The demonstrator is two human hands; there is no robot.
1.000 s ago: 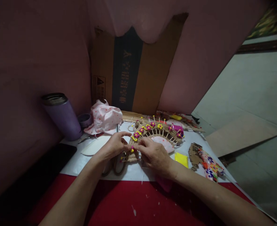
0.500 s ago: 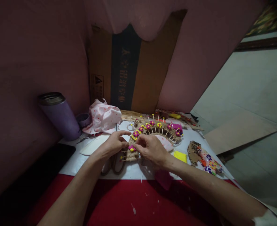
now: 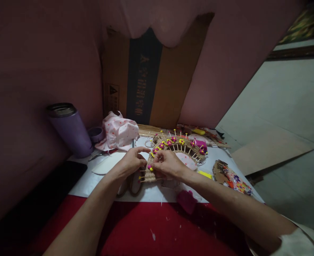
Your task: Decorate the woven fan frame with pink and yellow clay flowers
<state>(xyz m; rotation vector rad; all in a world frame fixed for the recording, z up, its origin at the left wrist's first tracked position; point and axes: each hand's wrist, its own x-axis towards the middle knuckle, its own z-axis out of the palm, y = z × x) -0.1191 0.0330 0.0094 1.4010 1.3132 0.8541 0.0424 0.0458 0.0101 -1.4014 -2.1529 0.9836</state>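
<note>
An arched piece of wound twine lies on white paper, with magenta and yellow clay flowers along it and thin sticks with coloured tips round its edge. My left hand is at its left side, thumb and fingers apart, index finger stretched over the twine. My right hand is over the inner side of the arch, thumb and index finger pinched beside a small magenta and yellow flower. What the pinch holds is too small to make out. Scissors lie partly under my left wrist.
A purple tumbler and a dark phone are at the left. Spotted cloth lies behind. Yellow clay, magenta clay and a decorated cardboard piece are at the right. Cardboard stands at the back.
My right hand has shifted slightly up and left around the flower. More of the magenta clay shows below my right forearm, and less of the yellow clay. The whole view has moved a little.
</note>
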